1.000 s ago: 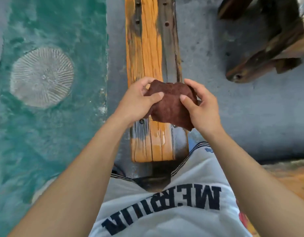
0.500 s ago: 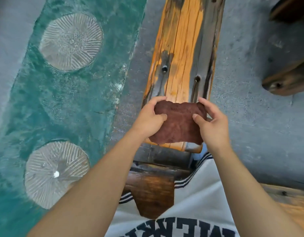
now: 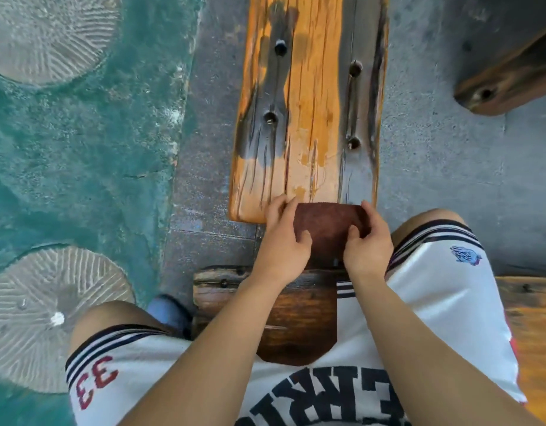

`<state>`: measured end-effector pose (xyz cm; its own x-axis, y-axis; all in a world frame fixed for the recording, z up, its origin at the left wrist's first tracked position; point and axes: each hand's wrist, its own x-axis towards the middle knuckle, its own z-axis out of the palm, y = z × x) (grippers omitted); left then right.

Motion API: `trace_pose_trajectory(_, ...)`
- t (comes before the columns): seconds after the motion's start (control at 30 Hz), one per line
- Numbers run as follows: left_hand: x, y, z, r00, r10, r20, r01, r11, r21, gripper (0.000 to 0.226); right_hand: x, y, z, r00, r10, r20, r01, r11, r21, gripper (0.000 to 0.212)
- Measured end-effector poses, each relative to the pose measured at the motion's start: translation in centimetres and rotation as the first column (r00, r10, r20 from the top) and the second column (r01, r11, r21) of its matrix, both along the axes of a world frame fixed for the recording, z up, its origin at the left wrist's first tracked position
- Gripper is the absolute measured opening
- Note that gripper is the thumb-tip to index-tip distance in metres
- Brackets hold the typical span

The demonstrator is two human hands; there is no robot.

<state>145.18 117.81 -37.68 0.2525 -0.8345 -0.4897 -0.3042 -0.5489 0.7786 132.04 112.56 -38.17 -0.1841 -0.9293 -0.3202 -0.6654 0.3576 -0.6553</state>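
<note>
A folded dark brown cloth (image 3: 327, 224) lies at the near end of a worn orange wooden bench plank (image 3: 308, 118). My left hand (image 3: 281, 241) grips the cloth's left edge, thumb on top and fingers curled round it. My right hand (image 3: 368, 244) grips the right edge the same way. The cloth's lower part is hidden behind my hands. The plank has dark weathered patches and several bolt holes.
A dark brown wooden seat (image 3: 296, 318) sits between my legs in white shorts. Grey concrete floor (image 3: 434, 164) surrounds the plank. Teal painted ground with round ribbed discs (image 3: 44, 315) lies left. Another wooden piece (image 3: 511, 81) juts in at top right.
The view has tilted down and closer. Both hands have brought the cloth down from mid-air onto the plank's near end, and the cloth now looks flatter and squarer.
</note>
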Motion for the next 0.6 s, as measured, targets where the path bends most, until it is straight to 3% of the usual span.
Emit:
trace_pose_trajectory(0.17, -1.9, 0.6, -1.2, 0.915, -0.215, 0.341, 0.270, 0.955, -0.121, 0.068, -0.4, 1.3, -0.8, 0.991, 0.115, -0.072, -0.119, 0.992, -0.050, 0.052)
trace_pose_trajectory(0.27, -3.5, 1.4, -2.5, 0.836, -0.346, 0.425, 0.405, 0.913, -0.054, 0.064, -0.7, 2.2, -1.2, 0.984, 0.147, -0.098, -0.156, 0.984, -0.089, 0.053)
trace_pose_trajectory(0.47, -3.2, 1.0, -4.9, 0.718, -0.452, 0.530, 0.479, 0.872, 0.095, 0.062, -1.3, -1.3, -1.3, 1.000, 0.005, -0.014, -0.007, 0.986, -0.164, 0.041)
trace_pose_trajectory(0.6, -2.7, -2.2, -5.3, 0.657, -0.401, 0.638, 0.470, 0.880, 0.069, 0.059, -1.2, -2.4, -1.8, 0.989, 0.112, -0.099, -0.130, 0.971, -0.200, 0.046)
